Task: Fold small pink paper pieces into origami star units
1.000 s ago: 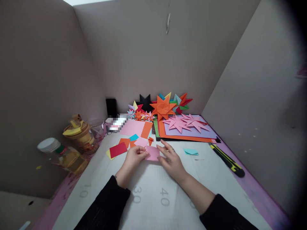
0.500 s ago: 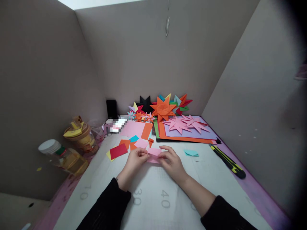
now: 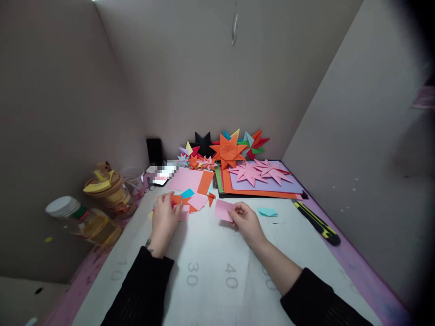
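Note:
My right hand (image 3: 247, 222) pinches a pink paper square (image 3: 223, 210) at its lower right corner, thumb and fingers closed on it. My left hand (image 3: 164, 219) is over the loose papers on the left. A second pink paper piece (image 3: 184, 213) sticks out to the right from under its thumb; the hand hides the rest. Just beyond are another pink square (image 3: 197, 202), a blue piece (image 3: 187, 194), and orange pieces (image 3: 176, 198). Red paper shows in part between the left fingers. A small folded orange piece (image 3: 211, 198) stands between the hands.
A folded teal paper (image 3: 268, 212) and a yellow-black utility knife (image 3: 317, 222) lie on the right. Folded paper stars (image 3: 228, 150) and stacked coloured sheets (image 3: 268, 194) fill the back. A bottle (image 3: 84, 220), a yellow-lidded cup (image 3: 108, 192) and a phone (image 3: 164, 175) stand left.
My hands have parted. The left has moved left to the loose papers with one pink piece, while the right keeps a pink square. The view has shifted slightly.

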Available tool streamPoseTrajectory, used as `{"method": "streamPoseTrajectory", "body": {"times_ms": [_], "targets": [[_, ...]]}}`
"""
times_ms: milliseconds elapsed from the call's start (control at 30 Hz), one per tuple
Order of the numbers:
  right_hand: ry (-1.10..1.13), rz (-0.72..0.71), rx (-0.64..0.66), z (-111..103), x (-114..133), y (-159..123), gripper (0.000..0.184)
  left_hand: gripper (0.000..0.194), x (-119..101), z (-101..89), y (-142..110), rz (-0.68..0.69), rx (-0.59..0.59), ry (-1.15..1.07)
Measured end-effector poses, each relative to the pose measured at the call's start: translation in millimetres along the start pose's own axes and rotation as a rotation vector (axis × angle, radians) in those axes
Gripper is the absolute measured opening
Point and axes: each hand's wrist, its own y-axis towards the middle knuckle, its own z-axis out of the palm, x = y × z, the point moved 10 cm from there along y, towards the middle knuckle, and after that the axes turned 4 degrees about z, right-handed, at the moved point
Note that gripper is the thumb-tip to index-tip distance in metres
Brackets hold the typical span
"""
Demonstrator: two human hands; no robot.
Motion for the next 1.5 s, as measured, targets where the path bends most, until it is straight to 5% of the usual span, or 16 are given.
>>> {"method": "streamPoseTrajectory", "body": {"times_ms": [167, 267, 633, 833, 967, 1133, 1300, 1500], "targets": [[-0.165, -0.109, 0.127, 20.2, 7.6, -10.2, 0.018, 0.047, -30.1, 88.8, -40.8, -0.146, 0.546, -0.676], [-0.189, -0.123, 0.188, 25.9, 7.2, -15.1, 0.024, 0.042, -36.7, 109.9, -59.6, -0.22, 0.674, -0.753], [-0.313, -0.457, 0.273, 29.1, 41.1, -23.9, 0.025, 0.027, -26.3, 107.1, -56.2, -0.357, 0.586, -0.846], [-0.14, -0.295, 0.174, 18.0, 32.7, -13.9, 0.002, 0.025, -35.8, 110.9, -63.4, -0.286, 0.645, -0.796], [0.02, -0.149, 0.141, 14.1, 18.4, -8.8, 0.012, 0.026, -40.1, 114.5, -66.7, -0.237, 0.69, -0.768], [0.052, -0.072, 0.083, 7.3, 6.3, -5.9, 0.012, 0.027, -47.4, 96.9, -53.8, -0.075, 0.522, -0.696], [0.074, -0.081, 0.106, 10.3, 9.0, -7.5, 0.012, 0.02, -66.2, 84.9, -55.1, 0.153, 0.484, -0.527], [0.128, -0.067, 0.099, 12.7, 8.7, -9.3, 0.013, 0.017, -69.1, 81.2, -55.5, 0.151, 0.449, -0.438]]}}
